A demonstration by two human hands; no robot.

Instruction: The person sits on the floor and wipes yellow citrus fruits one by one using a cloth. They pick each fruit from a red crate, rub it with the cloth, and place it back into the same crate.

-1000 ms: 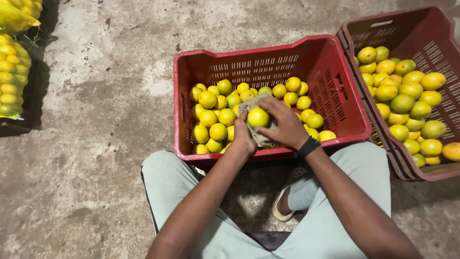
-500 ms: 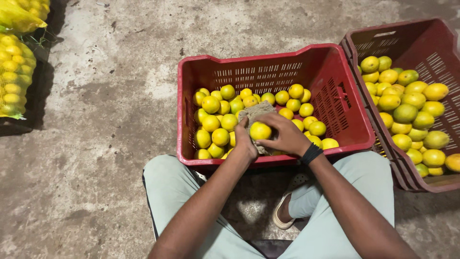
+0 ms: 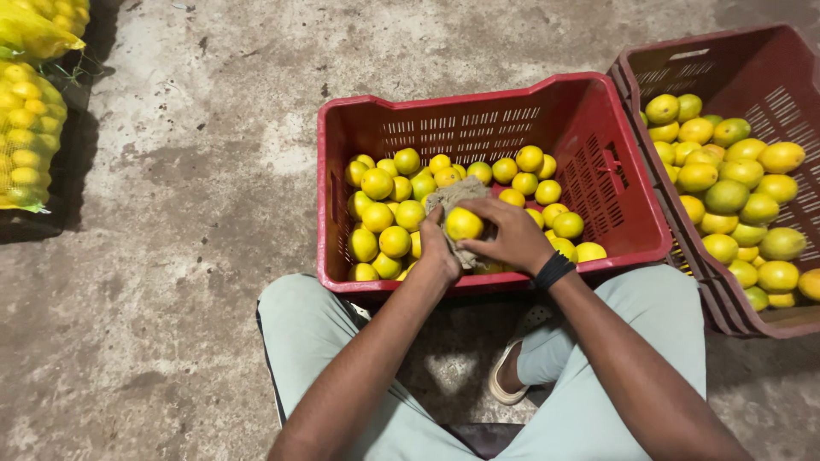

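Observation:
A red plastic crate in front of me holds several yellow-green citrus fruits. Over its near side, my left hand grips a brownish cloth wrapped under one yellow fruit. My right hand closes around the same fruit from the right, fingers on top of it. A black band circles my right wrist. Both forearms reach in from below, over my knees in light green trousers.
A second red crate at the right holds larger yellow and green fruits. Yellow mesh sacks of fruit lie at the left edge. The floor is rough stained concrete. A pale sandal shows between my legs.
The view has shifted slightly, so the crates sit lower and farther right. My hands keep the fruit and cloth over the crate's near side, turning a little.

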